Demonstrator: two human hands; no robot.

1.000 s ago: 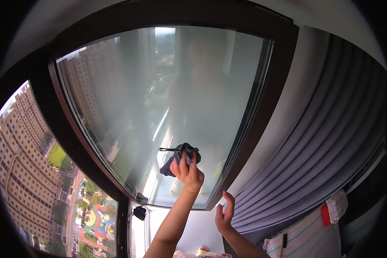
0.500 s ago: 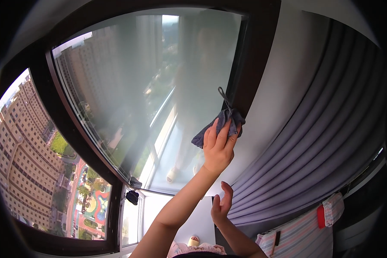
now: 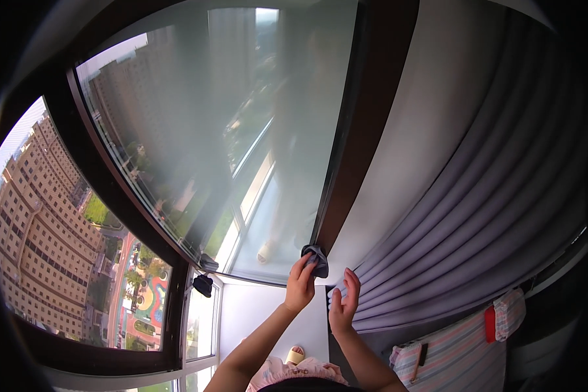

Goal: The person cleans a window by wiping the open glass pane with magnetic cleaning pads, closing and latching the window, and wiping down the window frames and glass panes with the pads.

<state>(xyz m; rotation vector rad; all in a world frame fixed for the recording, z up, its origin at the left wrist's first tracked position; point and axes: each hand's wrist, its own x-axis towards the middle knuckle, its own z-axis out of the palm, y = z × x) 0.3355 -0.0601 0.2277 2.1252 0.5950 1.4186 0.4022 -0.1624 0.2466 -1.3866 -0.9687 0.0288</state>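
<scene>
My left hand (image 3: 300,282) grips a bunched dark grey cloth (image 3: 317,264) at the lower end of the dark window frame (image 3: 356,137). The cloth sits against the bottom corner where the frame meets the large glass pane (image 3: 261,117). Just to the right, my right hand (image 3: 344,307) is raised with nothing in it, fingers apart and slightly curled, close to the pale wall. The pane carries hazy reflections of tall buildings and of a slipper.
Long grey-purple curtains (image 3: 464,215) hang on the right. Below them a striped cover (image 3: 451,356) bears a dark-handled brush-like object (image 3: 423,355). A dark knob-like piece (image 3: 203,285) sits beside the pane's lower left corner. Another window (image 3: 52,242) at left overlooks buildings. A yellow slipper (image 3: 295,355) shows below.
My left hand has slid down along the frame with the cloth, now at the pane's bottom corner. The cloth is more bunched. My right hand stays near the wall.
</scene>
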